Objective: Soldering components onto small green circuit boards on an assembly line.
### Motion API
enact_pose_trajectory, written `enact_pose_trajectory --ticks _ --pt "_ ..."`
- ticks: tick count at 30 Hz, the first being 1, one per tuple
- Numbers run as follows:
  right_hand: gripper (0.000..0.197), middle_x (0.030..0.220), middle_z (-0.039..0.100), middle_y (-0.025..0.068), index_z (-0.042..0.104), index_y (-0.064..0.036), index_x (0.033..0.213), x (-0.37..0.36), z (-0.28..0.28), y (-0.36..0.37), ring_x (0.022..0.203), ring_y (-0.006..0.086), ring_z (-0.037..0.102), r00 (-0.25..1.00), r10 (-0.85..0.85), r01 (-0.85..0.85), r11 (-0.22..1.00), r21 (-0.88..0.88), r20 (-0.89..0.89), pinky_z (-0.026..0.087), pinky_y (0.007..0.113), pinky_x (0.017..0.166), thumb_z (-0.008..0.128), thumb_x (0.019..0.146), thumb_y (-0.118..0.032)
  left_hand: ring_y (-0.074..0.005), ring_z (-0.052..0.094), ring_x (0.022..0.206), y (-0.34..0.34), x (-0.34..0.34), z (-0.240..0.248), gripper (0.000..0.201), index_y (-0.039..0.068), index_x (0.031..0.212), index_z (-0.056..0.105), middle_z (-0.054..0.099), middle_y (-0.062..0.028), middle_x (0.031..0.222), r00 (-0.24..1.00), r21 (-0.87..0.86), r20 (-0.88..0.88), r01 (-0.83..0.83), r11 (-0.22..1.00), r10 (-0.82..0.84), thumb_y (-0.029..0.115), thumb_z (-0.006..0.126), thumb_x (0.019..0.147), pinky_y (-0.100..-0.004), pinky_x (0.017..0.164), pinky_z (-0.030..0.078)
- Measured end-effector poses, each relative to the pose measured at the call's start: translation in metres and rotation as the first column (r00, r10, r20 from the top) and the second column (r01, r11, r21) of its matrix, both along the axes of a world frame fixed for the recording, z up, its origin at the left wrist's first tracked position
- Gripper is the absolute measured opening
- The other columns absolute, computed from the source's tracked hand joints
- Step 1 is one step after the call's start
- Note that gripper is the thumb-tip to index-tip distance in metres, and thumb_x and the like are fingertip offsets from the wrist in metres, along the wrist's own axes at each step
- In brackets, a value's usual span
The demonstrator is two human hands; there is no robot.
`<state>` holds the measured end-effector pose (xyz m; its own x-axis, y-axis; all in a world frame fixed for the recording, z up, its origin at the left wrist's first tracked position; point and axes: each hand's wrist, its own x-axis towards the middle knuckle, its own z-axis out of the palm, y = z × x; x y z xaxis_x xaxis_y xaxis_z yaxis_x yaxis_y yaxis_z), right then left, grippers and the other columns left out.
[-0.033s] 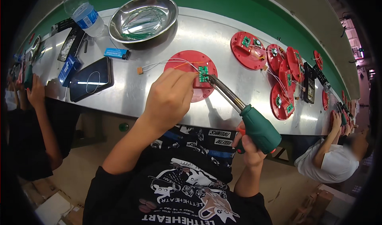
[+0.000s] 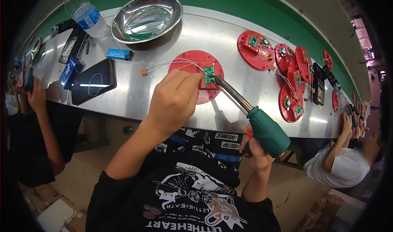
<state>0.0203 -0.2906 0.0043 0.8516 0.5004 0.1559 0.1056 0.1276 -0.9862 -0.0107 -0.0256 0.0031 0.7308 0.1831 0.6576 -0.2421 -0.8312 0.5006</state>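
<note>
A round red plastic base (image 2: pixel 189 56) lies on the metal bench in front of me. A small green circuit board (image 2: pixel 209 71) is mounted on it, and thin white wires (image 2: pixel 180 61) and an orange wire arc over its top. My left hand (image 2: pixel 174 98) is pinched at the board's left edge, where a wire runs into my fingertips; the exact grip is partly hidden. My right hand (image 2: pixel 258 154) grips a green soldering gun (image 2: pixel 268 131) with a red trigger. Its metal tip slants up leftward and meets the board's right side.
A steel bowl (image 2: pixel 175 27) of green wires stands behind, beside a water bottle (image 2: pixel 88 17). A black phone (image 2: pixel 92 84) and a blue box (image 2: pixel 118 54) lie left. More red bases (image 2: pixel 256 58) pile up at right. Co-workers sit on both sides, one in a white shirt (image 2: pixel 333 172).
</note>
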Motion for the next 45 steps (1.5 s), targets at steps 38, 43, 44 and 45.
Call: enact_pose_trajectory --ticks 38,43,44,45 --pt "0.043 0.107 0.064 0.0215 0.057 0.0106 0.128 -0.002 0.008 0.005 0.059 0.0225 0.062 0.998 -0.003 0.009 0.996 -0.084 0.069 0.051 0.030 0.047 0.063 0.090 -0.010 -0.0290 0.061 0.067 0.003 -0.001 -0.004 0.017 -0.005 0.100 0.071 0.071 -0.0147 0.082 0.999 0.109 -0.031 -0.012 0.994 0.015 -0.005 0.070 0.082 -0.0373 0.061 0.049" --pt "0.041 0.107 0.063 0.0216 0.058 0.0101 0.126 -0.002 0.007 0.005 0.060 0.0223 0.062 0.998 -0.011 0.017 0.995 -0.100 0.058 0.052 0.031 0.048 0.063 0.090 -0.008 -0.0282 0.061 0.066 0.003 0.000 -0.006 0.015 -0.004 0.099 0.072 0.071 -0.0145 0.082 1.000 0.092 -0.014 -0.009 0.996 0.011 -0.003 0.070 0.084 -0.0370 0.061 0.049" --pt "0.040 0.106 0.063 0.0212 0.058 0.0101 0.126 -0.002 0.007 0.005 0.060 0.0221 0.062 0.998 -0.010 0.016 0.995 -0.098 0.061 0.052 0.031 0.048 0.062 0.089 -0.007 -0.0279 0.061 0.066 0.003 0.000 -0.006 0.014 -0.004 0.098 0.071 0.071 -0.0141 0.081 1.000 0.090 -0.004 -0.009 0.996 0.009 -0.003 0.070 0.085 -0.0368 0.060 0.049" --pt "0.040 0.106 0.063 0.0212 0.058 0.0101 0.126 -0.002 0.008 0.004 0.060 0.0221 0.062 0.998 -0.009 0.015 0.995 -0.098 0.060 0.052 0.031 0.048 0.062 0.089 -0.007 -0.0279 0.061 0.066 0.003 -0.001 -0.005 0.014 -0.004 0.098 0.071 0.071 -0.0141 0.081 1.000 0.090 -0.005 -0.009 0.996 0.010 -0.003 0.070 0.085 -0.0368 0.060 0.049"
